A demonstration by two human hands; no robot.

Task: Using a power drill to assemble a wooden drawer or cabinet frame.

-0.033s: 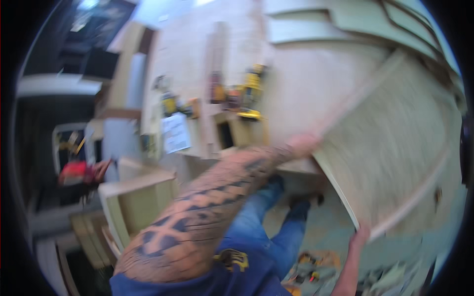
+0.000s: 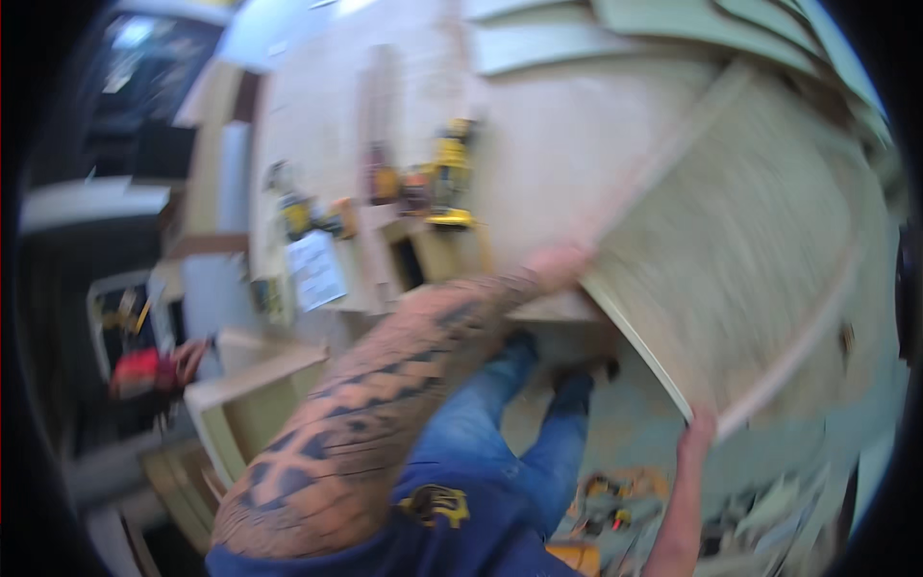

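A large flat wooden panel (image 2: 740, 221) with light rails along its edges lies tilted at the right, partly over the workbench. My left hand (image 2: 562, 266) grips its near left corner, at the end of a tattooed forearm stretched across my body. Lower down, my right hand (image 2: 699, 423) is closed round the near right corner. Between the two hands runs the panel's thin pale edge. The fingers of both hands are small and blurred, and part of each is hidden by the panel.
On the pale workbench (image 2: 332, 106) stand a yellow cordless drill (image 2: 450, 178), another yellow tool (image 2: 294, 213) and a written sheet (image 2: 315, 270). Curved wooden sheets (image 2: 577, 43) are stacked at the far right. An open wooden box (image 2: 264, 413) sits at the left. Tools and scraps (image 2: 615, 500) litter the floor.
The whole scene has shifted a little to the left in view. Both hands keep their hold on the panel's corners.
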